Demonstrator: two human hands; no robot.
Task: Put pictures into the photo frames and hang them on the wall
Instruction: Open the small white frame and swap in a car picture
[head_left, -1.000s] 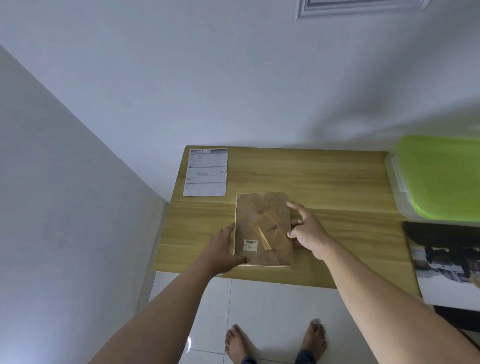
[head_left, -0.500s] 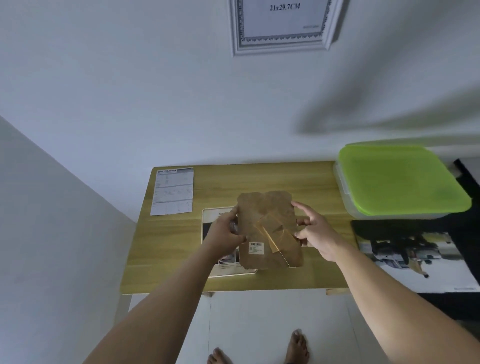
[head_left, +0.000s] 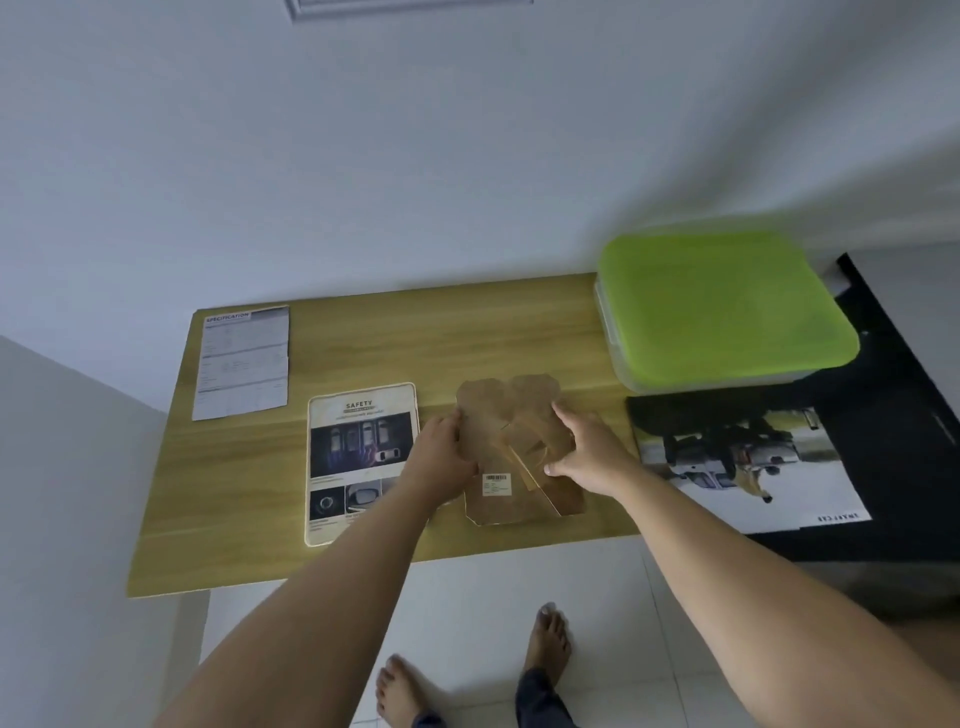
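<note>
A brown backing board (head_left: 498, 499) with a fold-out stand and a barcode sticker is over the wooden table (head_left: 363, 353), right of a light-rimmed photo frame (head_left: 360, 462) that shows a "SAFETY" picture of cars. My left hand (head_left: 441, 457) grips the board's left edge. My right hand (head_left: 587, 454) holds its right side, fingers spread over the stand. A white-framed picture (head_left: 410, 6) hangs on the wall at the top edge, mostly cut off.
A "SPECIFICATION" sheet (head_left: 241, 361) lies at the table's back left. A clear box with a green lid (head_left: 722, 306) stands at the back right. A large car photo (head_left: 743, 462) lies on a black surface to the right. My bare feet stand on white tiles below.
Both hands lifted the brown board off the frame and carried it right, uncovering the SAFETY picture. The view first tilted up and then back down.
</note>
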